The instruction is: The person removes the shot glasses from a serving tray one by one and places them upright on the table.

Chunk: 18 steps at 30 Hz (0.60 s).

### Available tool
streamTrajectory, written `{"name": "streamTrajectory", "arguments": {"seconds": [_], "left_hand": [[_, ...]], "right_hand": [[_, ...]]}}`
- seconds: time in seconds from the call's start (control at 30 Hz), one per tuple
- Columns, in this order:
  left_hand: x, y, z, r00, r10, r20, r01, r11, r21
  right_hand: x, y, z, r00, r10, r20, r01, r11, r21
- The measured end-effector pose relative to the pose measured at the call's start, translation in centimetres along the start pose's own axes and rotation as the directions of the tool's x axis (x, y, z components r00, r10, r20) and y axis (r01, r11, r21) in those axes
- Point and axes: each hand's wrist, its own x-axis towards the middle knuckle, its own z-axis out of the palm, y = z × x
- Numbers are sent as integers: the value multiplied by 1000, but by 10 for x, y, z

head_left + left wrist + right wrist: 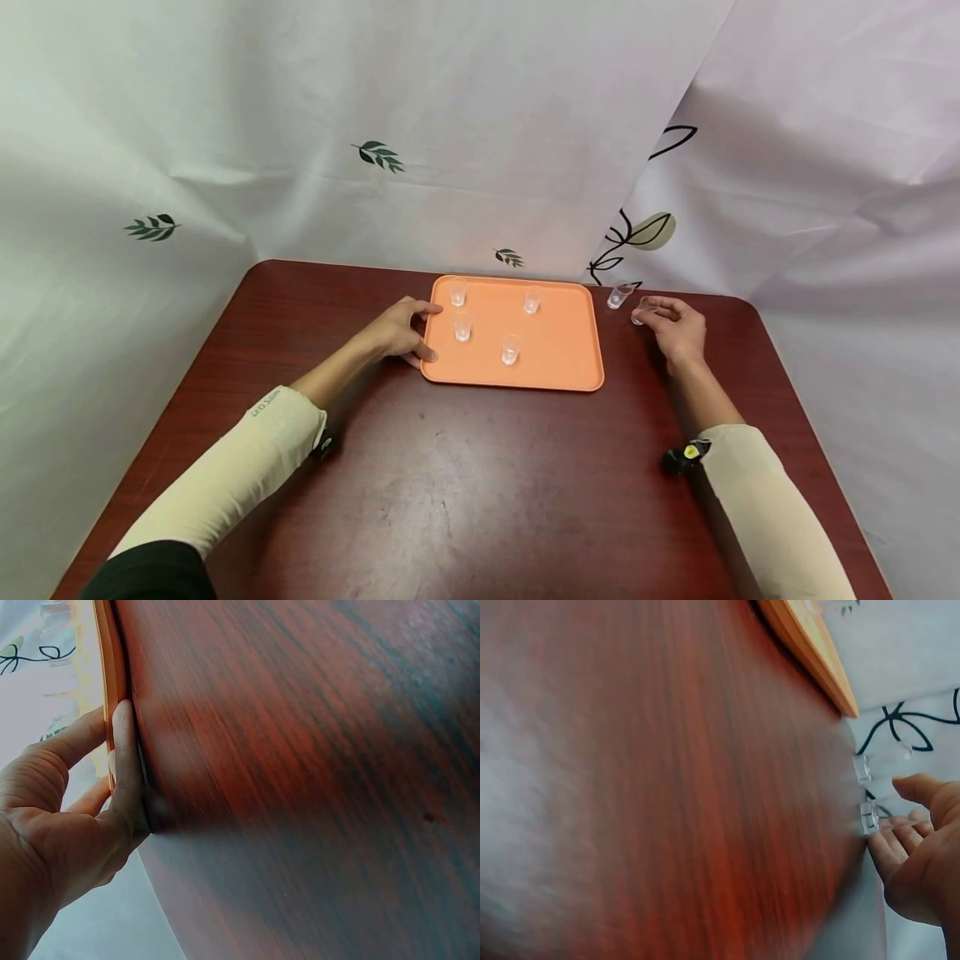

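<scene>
In the head view my left hand (397, 332) grips the left edge of an orange tray (558, 346). The left wrist view shows its thumb and fingers on both sides of the tray's rim (112, 660). Several small clear cups stand on the tray, one of them a cup (510, 352) near the front edge. Beyond the tray's right side, my right hand (678, 333) has its thumb and fingers round a small clear cup (637, 318) that stands on the table. Another clear cup (617, 298) stands just left of that hand.
A dark red-brown wooden table (480, 492) carries everything. A white curtain (450, 125) with leaf prints hangs directly behind the table's far edge and along both sides. The tray lies close to that far edge.
</scene>
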Motion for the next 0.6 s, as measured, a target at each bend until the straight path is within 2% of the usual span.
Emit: {"name": "streamTrajectory", "arguments": {"seconds": [0.23,0.6], "left_hand": [[1,-2,1,1000,4,-4,-4,1000,9],[0,0,2,1000,2,-1,-2,1000,17]], "right_hand": [[13,4,-6,999,-10,-51,1,985,-171],[24,2,-2,994,-60,-88,39,974,-224]]}}
